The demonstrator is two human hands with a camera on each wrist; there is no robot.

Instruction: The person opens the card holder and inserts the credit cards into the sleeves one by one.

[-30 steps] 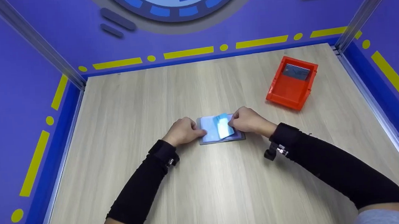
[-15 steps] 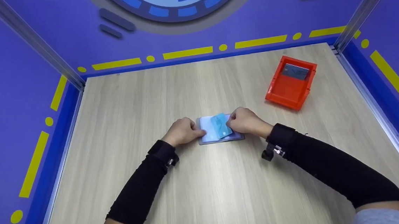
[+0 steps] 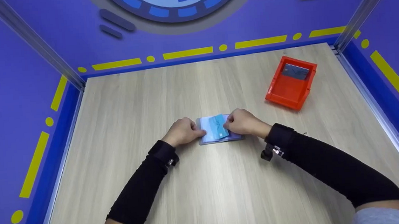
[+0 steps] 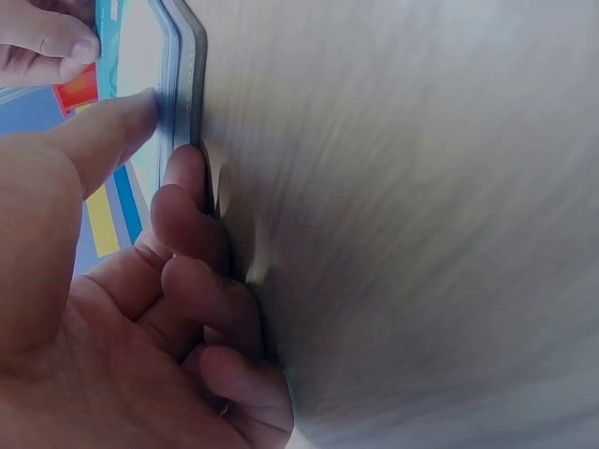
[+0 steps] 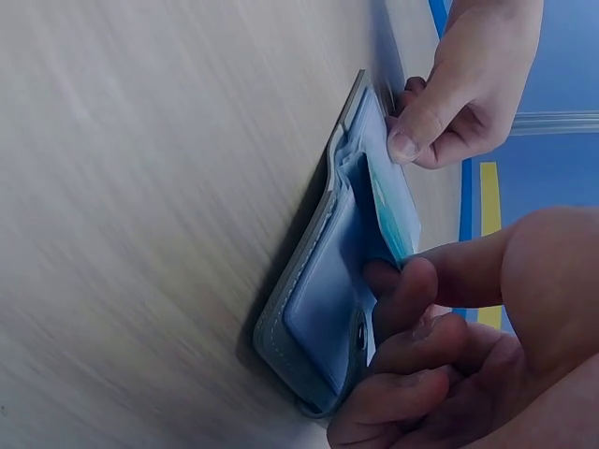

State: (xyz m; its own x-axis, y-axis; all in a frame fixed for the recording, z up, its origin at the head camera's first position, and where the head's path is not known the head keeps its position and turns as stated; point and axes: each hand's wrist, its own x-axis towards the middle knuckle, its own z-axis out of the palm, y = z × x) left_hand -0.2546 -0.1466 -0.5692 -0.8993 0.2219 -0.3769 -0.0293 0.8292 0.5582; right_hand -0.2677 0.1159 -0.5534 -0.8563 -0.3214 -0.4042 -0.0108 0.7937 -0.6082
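A card holder (image 3: 205, 139) with clear sleeves lies spread open on the wooden table. My left hand (image 3: 182, 131) pinches its left edge, thumb on the sleeve and index finger at the stitched grey cover (image 4: 192, 65) in the left wrist view. My right hand (image 3: 245, 121) pinches the right edge of a teal card (image 3: 218, 127) between thumb and fingertips. In the right wrist view the card (image 5: 395, 213) slants up from the fold, its far end over the left sleeve. The right half of the holder (image 5: 314, 309), with a snap strap, lies below my right fingers.
At the back right of the table (image 3: 142, 102) stands a red tray (image 3: 287, 93) with a grey card (image 3: 295, 71) leaning at its far end. Blue walls with yellow marks border the table at the back and both sides.
My right hand has shifted slightly left with the teal card, which now sits farther over the left sleeve and has lost its glare. The left hand has stayed in place.
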